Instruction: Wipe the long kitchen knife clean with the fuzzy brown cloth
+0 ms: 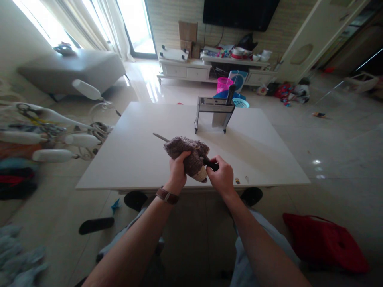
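A fuzzy brown plush toy (187, 157) with a pale, dark-tipped end is held over the white table near its front edge. My left hand (178, 169) is closed around its near left side, thumb on top. My right hand (220, 173) grips a black handle (212, 164), whose far end meets the plush's right side; what it belongs to is hidden. A thin grey rod (160, 137) sticks out past the plush's upper left; I cannot tell whether it joins the black handle. A small yellow-and-dark piece (237, 180) lies right of my right hand.
On the white table (134, 139), a grey metal stand (216, 105) with a black upright handle stands at the back. Beyond it are a pink basket (224, 84) and a low white cabinet (187, 71). A red bag (326, 241) lies on the floor at right.
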A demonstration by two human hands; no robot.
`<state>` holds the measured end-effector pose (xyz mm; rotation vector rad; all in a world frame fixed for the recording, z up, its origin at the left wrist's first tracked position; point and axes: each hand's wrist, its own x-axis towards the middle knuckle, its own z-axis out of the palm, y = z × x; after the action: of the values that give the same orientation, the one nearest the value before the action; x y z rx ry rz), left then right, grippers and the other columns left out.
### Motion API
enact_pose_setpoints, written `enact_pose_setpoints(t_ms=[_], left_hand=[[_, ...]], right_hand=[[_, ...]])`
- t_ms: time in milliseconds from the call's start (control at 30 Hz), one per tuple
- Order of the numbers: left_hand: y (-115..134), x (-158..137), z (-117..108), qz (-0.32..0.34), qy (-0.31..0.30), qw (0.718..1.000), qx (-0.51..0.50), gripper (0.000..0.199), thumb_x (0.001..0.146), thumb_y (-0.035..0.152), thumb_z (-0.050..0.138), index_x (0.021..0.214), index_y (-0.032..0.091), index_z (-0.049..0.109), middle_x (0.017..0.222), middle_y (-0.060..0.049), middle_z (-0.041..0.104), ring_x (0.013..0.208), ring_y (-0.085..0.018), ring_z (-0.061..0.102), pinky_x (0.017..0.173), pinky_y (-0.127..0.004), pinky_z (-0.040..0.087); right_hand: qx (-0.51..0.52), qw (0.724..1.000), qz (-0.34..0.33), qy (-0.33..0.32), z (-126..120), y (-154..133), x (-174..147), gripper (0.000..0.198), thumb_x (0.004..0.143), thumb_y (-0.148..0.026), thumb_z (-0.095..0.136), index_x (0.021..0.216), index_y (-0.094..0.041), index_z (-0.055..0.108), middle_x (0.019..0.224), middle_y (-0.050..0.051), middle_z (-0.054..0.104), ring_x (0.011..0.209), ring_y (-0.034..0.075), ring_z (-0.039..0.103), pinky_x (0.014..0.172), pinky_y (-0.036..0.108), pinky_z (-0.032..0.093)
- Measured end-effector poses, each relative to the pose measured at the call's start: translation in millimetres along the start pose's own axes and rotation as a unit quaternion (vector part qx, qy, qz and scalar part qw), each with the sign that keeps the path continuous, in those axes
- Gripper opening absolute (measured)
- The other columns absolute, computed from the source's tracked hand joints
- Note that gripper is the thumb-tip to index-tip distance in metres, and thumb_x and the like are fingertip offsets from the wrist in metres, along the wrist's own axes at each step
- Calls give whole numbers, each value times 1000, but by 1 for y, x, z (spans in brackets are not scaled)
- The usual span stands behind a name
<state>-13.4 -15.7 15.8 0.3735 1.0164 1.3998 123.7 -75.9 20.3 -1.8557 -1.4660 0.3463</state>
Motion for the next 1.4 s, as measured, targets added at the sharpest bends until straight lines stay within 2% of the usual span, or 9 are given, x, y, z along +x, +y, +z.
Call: enact_pose_setpoints(t_ms=[933,1400], left_hand=[[-2,2,-1,-6,-1,1000,-7,42,53,24,86,92,14,74,94,-8,76,81,-22,70,77,-35,58],[-2,2,-2,-11,-1,1000,-1,42,55,25,85,94,16,74,95,-6,75,85,-22,70,81,-35,58]], right_hand=[[0,1000,1,-2,0,-1,-1,8,77,-27,62,84,-25,65,82,2,72,77,22,66,69,29,39],[-2,1000,-2,-1,1,-1,-1,7,78,-27,61,84,-25,63,81,2,72,75,21,65,68,29,37]])
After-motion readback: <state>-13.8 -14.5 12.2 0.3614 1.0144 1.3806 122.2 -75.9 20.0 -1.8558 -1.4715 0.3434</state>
